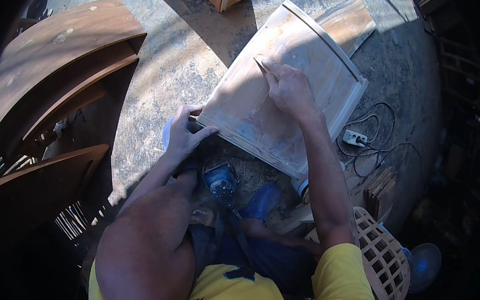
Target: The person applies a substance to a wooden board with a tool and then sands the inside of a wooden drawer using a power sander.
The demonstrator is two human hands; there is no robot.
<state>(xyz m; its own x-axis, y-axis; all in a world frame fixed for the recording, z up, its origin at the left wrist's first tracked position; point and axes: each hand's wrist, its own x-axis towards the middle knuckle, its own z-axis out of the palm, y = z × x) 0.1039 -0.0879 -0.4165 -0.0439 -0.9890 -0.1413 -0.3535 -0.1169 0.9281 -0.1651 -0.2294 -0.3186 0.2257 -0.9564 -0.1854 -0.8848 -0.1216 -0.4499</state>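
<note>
A pale wooden panel (pixel 242 109) with raised strips along its edges lies tilted in front of me. My left hand (pixel 187 136) grips its near left corner, the thumb on top and the other fingers at the edge. Over the panel's upper middle, my right hand (pixel 289 87) pinches a small thin flat scraper (pixel 259 61) with yellowish stuff at its tip, close to or touching the wood. Most of the scraper is hidden by my fingers. Yellowish filler-like smears (pixel 283 30) mark the panel's far part.
A blue power tool (pixel 220 182) sits on the ground between my feet. To the right are a white socket strip (pixel 354 138) with tangled cords and a woven lattice seat (pixel 382 249). Curved brown wooden furniture (pixel 65 46) stands at left; another wooden piece (pixel 349 26) lies behind the panel.
</note>
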